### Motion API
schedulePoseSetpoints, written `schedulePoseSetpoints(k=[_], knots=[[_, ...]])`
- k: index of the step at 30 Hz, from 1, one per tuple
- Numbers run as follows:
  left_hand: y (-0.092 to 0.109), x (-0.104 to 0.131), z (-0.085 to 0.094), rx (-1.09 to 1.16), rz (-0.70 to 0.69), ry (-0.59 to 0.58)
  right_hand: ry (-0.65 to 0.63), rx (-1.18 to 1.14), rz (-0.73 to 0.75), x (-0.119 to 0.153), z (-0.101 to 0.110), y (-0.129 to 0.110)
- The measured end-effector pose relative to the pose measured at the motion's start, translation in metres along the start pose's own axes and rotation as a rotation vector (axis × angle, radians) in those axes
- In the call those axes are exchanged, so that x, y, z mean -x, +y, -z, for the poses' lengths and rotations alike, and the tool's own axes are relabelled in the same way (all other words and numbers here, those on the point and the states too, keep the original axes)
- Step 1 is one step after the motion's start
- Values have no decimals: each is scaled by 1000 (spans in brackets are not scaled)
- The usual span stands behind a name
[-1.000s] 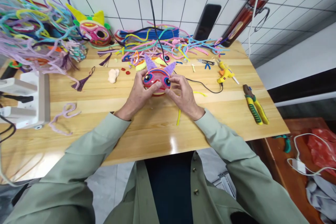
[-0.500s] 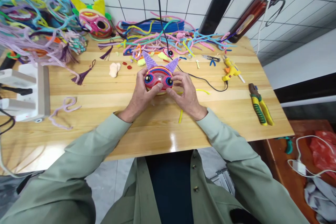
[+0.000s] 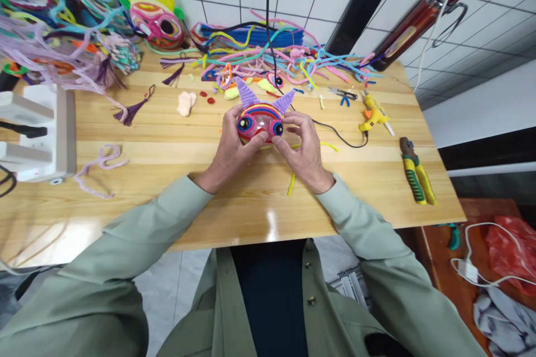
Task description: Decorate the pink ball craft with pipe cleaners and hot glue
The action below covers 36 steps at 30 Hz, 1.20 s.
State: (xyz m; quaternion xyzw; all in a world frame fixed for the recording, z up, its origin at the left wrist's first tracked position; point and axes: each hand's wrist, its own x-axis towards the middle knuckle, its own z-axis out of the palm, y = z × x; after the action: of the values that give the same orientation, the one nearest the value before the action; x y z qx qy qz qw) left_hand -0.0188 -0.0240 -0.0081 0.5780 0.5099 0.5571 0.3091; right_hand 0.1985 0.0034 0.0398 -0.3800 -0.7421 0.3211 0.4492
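A small mask-like animal face (image 3: 262, 118) with purple pointed ears, blue-and-pink ringed eyes and coiled pipe-cleaner bands is held above the wooden table. My left hand (image 3: 234, 148) is closed around its left side, the thumb lying across the lower front. On the other side, my right hand (image 3: 305, 148) pinches the face's edge by the right eye with thumb and fingers. Under and beside my right hand lies a yellow pipe cleaner (image 3: 291, 184). The back of the face is hidden.
Pipe cleaners (image 3: 251, 56) lie heaped along the wall, near a finished-looking face with yellow ears (image 3: 157, 19). To the right are a yellow glue gun (image 3: 372, 112), pliers (image 3: 416, 173), small snips (image 3: 343, 93), a phone (image 3: 354, 21) and a red flask (image 3: 419, 22). A power strip (image 3: 62, 134) stands left.
The camera view has shifted slightly, so the scene sits a little differently in the picture. Both hands keep their hold on the face; the right fingers have moved slightly off the right eye.
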Motion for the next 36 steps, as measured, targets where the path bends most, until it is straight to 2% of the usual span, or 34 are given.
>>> schedulePoseSetpoints(k=[4, 12, 20, 25, 32, 36], knots=[[7, 3, -3, 15, -7, -7, 49, -93, -97, -1, -4, 2], [11, 6, -6, 4, -27, -30, 58, -111, -269, -8, -13, 27], [9, 3, -5, 17, -34, -19, -13, -100, -234, -9, -8, 28], [9, 3, -6, 12, -48, -19, -19, -84, -258, -10, -11, 30], [14, 5, -6, 17, -38, -29, -39, -180, -281, -8, -8, 26], [14, 5, -8, 20, -39, -22, 1, -169, -283, -6, -10, 29]])
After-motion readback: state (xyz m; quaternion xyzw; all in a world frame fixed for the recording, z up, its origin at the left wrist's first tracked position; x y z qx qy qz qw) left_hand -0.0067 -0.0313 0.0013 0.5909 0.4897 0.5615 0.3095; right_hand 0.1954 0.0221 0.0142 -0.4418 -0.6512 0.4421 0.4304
